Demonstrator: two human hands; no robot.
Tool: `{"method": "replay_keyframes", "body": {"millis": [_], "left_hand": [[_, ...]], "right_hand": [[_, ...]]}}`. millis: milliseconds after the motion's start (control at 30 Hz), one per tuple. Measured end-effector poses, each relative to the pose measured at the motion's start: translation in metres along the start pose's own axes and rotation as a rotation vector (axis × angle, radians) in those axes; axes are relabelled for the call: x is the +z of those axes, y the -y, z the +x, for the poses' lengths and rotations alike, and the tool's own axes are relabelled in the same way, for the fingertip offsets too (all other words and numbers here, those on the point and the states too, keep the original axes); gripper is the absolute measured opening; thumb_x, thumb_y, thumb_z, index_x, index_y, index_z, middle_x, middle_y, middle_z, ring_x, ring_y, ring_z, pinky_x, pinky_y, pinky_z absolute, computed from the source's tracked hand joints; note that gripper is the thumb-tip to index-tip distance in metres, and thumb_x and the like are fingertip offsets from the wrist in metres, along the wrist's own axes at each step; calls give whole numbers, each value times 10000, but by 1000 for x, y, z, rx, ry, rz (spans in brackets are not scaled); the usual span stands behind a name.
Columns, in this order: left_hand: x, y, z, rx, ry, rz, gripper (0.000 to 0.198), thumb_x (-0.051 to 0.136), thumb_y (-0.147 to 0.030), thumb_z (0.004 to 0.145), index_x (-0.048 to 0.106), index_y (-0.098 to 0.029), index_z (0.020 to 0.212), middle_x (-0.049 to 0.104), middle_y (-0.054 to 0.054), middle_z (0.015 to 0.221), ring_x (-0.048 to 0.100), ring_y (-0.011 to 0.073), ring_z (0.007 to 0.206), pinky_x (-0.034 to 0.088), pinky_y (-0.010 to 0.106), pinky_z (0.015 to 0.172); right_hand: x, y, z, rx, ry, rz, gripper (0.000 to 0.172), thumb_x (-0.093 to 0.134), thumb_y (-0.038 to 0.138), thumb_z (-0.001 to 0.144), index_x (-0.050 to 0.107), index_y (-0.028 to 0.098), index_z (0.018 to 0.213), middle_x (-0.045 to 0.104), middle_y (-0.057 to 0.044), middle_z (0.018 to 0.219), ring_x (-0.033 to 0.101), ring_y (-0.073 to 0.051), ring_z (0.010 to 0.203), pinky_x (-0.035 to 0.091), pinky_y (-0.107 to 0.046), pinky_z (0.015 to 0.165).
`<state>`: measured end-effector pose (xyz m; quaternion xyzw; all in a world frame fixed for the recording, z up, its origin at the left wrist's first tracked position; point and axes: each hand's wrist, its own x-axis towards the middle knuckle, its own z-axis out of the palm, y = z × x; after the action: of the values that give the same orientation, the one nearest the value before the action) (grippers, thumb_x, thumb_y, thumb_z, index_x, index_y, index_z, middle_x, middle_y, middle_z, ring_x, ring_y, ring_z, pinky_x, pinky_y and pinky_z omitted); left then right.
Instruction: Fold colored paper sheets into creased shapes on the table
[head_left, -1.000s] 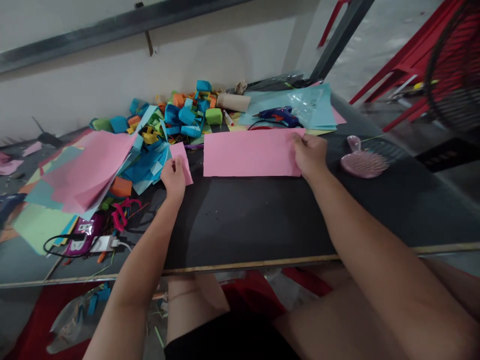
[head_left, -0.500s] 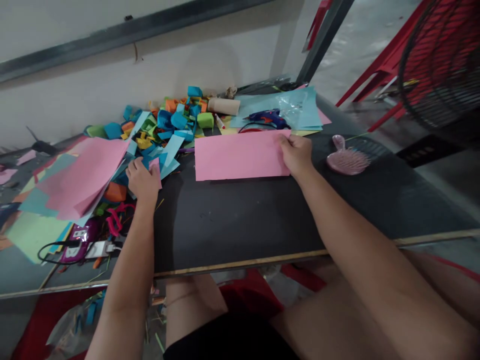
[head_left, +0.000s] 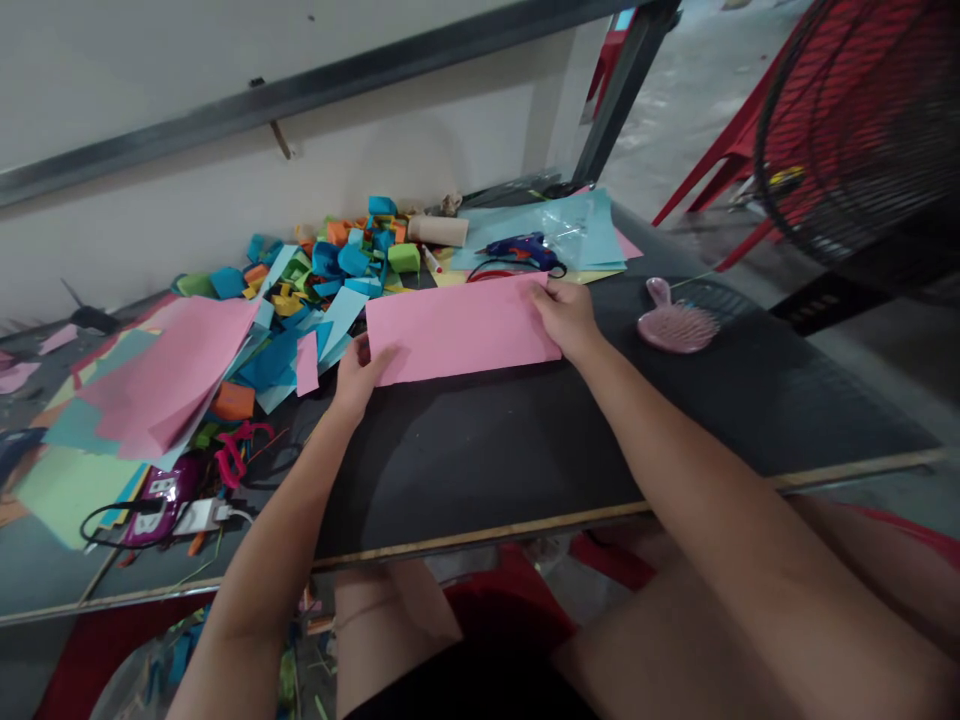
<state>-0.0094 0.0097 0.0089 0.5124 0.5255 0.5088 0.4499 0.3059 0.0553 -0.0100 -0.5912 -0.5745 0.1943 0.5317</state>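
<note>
A rectangular sheet of pink paper is stretched between my two hands over the dark table. My left hand grips its left end, thumb on top and fingers behind. At the opposite end my right hand pinches the upper right part, with the thumb on the face of the paper. Just left of my left hand lies a small pink paper strip, on top of blue paper pieces.
Folded coloured paper pieces are heaped at the back, beside a cardboard tube and a blue glue gun. Coloured sheets and a purple device lie left. A pink hairbrush and a fan are right.
My left hand has let go of the small pink strip, moved right and taken hold of the large sheet's left end. My right hand keeps its hold.
</note>
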Motion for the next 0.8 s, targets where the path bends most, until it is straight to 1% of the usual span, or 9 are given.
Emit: {"method": "replay_keyframes", "body": {"millis": [67, 133, 233, 333, 433, 500, 633, 700, 800], "left_hand": [[-3, 1, 0, -42, 63, -53, 520, 820, -458, 636, 660, -149, 1022, 729, 124, 1056, 692, 234, 912, 564, 359, 805], [-8, 2, 0, -61, 60, 2, 471, 827, -457, 608, 689, -142, 930, 741, 94, 926, 686, 215, 814, 559, 336, 735], [-12, 6, 1, -58, -12, 114, 419, 810, -442, 619, 696, -135, 879, 722, 61, 795, 666, 200, 729, 538, 309, 661], [-10, 6, 1, -22, -47, 121, 380, 771, -420, 669, 675, -143, 911, 722, 56, 819, 668, 196, 736, 531, 296, 652], [-2, 4, -2, 37, -12, 75, 361, 718, -416, 733, 654, -154, 973, 729, 75, 915, 678, 204, 807, 539, 297, 688], [4, 2, -6, 62, 31, 36, 366, 700, -418, 758, 643, -161, 1013, 728, 87, 979, 682, 211, 859, 547, 307, 728], [13, 1, -13, 84, 92, -29, 386, 695, -426, 777, 625, -167, 1053, 722, 97, 1042, 682, 213, 888, 554, 335, 791], [14, 0, -15, 106, 79, -30, 402, 689, -439, 789, 619, -167, 1078, 716, 102, 1065, 679, 217, 914, 550, 343, 820], [14, -2, -16, 131, 40, -12, 418, 680, -466, 806, 615, -169, 1094, 709, 107, 1084, 672, 224, 956, 543, 347, 848]], "right_hand": [[0, 5, 0, 29, 46, -11, 397, 594, 506, 784, 483, 213, 541, 383, 40, 522, 389, -126, 560, 284, -284, 567], [-1, 14, -2, 105, 93, 32, 377, 661, 514, 743, 527, 214, 560, 428, 30, 525, 435, -143, 569, 316, -289, 564], [-4, 31, -8, 279, 236, 357, 414, 601, 623, 778, 617, 225, 665, 575, -22, 615, 553, -196, 634, 419, -320, 576], [-3, 47, -17, 395, 478, 703, 436, 565, 651, 784, 699, 240, 848, 696, -60, 819, 634, -220, 747, 495, -342, 603], [15, 56, -30, 385, 641, 755, 438, 719, 573, 690, 715, 243, 978, 717, -65, 993, 650, -221, 822, 486, -302, 548], [33, 59, -40, 317, 560, 699, 472, 773, 575, 654, 702, 243, 983, 705, -64, 1052, 637, -214, 869, 499, -300, 587], [62, 62, -53, 188, 332, 534, 658, 908, 497, 494, 642, 258, 1046, 657, -63, 1182, 602, -234, 1010, 515, -402, 894], [65, 63, -55, 205, 328, 550, 654, 894, 512, 526, 627, 261, 1067, 656, -69, 1194, 607, -251, 1039, 506, -433, 934], [59, 66, -53, 252, 379, 648, 540, 839, 544, 608, 646, 239, 1009, 701, -67, 1076, 639, -265, 1001, 520, -448, 915]]}}
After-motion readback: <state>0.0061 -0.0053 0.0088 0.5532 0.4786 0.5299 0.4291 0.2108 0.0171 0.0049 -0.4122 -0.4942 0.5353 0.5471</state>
